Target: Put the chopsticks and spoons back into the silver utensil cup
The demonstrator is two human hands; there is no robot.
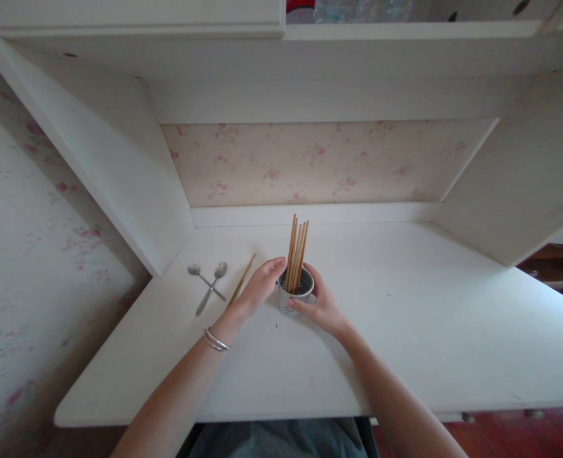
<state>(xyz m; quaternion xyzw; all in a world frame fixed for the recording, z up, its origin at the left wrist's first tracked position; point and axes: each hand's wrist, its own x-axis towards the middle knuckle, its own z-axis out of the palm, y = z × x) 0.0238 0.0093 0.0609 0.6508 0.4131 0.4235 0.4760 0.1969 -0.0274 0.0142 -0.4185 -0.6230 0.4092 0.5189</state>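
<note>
A pale perforated chopstick holder [288, 309] stands upright on the white desk, with several wooden chopsticks [296, 254] rising from it. Around its right side curls my right hand [322, 307], thumb across the front and fingers at the back of the rim. My left hand [263, 280] is at the rim's left edge, fingers stretched toward the chopsticks; whether it presses on the holder is hard to see. Beside my left forearm lie more chopsticks [243, 280], partly covered by that hand. Two metal spoons, one larger [220, 271] and one smaller [194, 270], lie crossed farther left.
The white desk [419, 318] is closed in by side panels [104, 146] and a low backboard. Overhead runs a white shelf [357, 57] with clear plastic items [362, 11] in it. The desk's front edge is close to my lap.
</note>
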